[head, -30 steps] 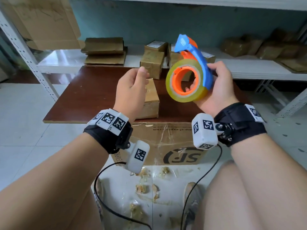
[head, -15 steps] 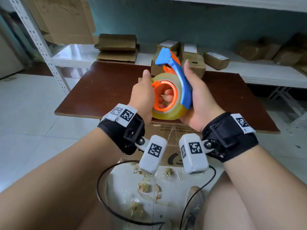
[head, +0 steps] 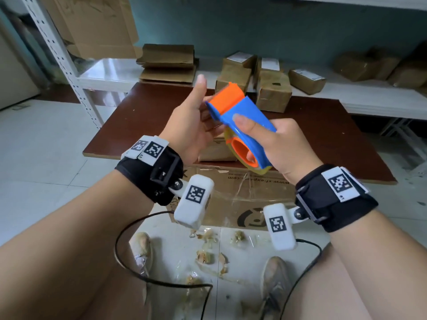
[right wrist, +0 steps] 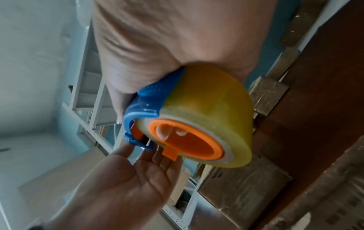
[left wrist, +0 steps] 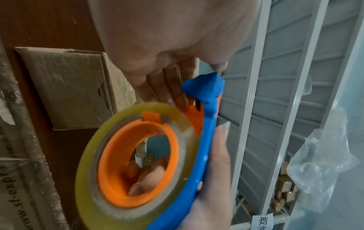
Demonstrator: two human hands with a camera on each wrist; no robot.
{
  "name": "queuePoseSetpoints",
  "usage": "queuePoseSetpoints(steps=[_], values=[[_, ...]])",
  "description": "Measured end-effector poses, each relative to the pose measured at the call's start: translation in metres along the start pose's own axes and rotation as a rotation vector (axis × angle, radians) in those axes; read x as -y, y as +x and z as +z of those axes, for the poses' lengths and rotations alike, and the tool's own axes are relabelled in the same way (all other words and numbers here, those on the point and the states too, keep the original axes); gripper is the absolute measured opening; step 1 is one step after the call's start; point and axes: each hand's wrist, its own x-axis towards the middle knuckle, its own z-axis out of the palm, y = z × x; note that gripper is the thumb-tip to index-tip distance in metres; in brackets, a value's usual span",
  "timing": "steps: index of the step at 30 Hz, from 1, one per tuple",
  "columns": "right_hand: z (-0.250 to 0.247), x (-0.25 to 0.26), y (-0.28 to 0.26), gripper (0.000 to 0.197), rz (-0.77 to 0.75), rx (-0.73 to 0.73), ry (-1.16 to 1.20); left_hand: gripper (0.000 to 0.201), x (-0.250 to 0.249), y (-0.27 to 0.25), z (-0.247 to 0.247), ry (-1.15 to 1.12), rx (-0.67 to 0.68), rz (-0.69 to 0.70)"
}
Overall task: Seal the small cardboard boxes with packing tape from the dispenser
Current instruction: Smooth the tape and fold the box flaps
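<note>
Right hand (head: 280,144) grips tape dispenser (head: 242,121), cutter end pointing far-left; left hand (head: 191,125) open, fingers at that end; box (head: 217,150) just below.

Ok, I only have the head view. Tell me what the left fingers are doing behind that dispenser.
Observer: Right wrist view: the left hand is open, palm up, with its fingers straight under the cutter end of the tape dispenser.
Operator: Now report the right grip.
Observer: Left wrist view: the right hand has its fingers passed through the orange core.
Operator: Check the box below.
Observer: The small cardboard box lies on the brown table; neither hand touches it.
</note>
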Motion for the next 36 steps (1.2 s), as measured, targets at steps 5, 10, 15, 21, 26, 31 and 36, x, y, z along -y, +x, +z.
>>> queuePoseSetpoints(steps=[5,10,15,21,26,31,36], values=[[-0.002,0.001,-0.008,0.056,-0.043,0.03,-0.163,0.01,-0.008,-0.005,-0.009,-0.102,-0.063,-0.117],[-0.002,-0.001,-0.01,0.074,-0.083,0.064,-0.282,0.021,-0.01,-0.007,-0.018,-0.032,-0.053,-0.209],[-0.002,-0.004,-0.013,0.094,-0.104,0.066,-0.438,0.029,-0.009,-0.008,-0.02,-0.003,-0.043,-0.266],[0.001,-0.002,-0.015,0.08,-0.134,0.035,-0.595,0.022,-0.008,-0.004,-0.023,-0.002,-0.131,-0.239],[-0.005,-0.004,-0.02,0.09,-0.12,0.007,-0.599,0.009,-0.004,-0.002,-0.026,-0.033,-0.21,-0.217],[-0.009,-0.004,-0.025,0.076,-0.101,0.013,-0.649,0.012,-0.003,0.002,-0.029,-0.028,-0.251,-0.15],[-0.017,-0.012,-0.031,0.076,-0.036,-0.014,-0.711,0.012,-0.01,-0.002,-0.038,0.113,-0.206,0.084]])
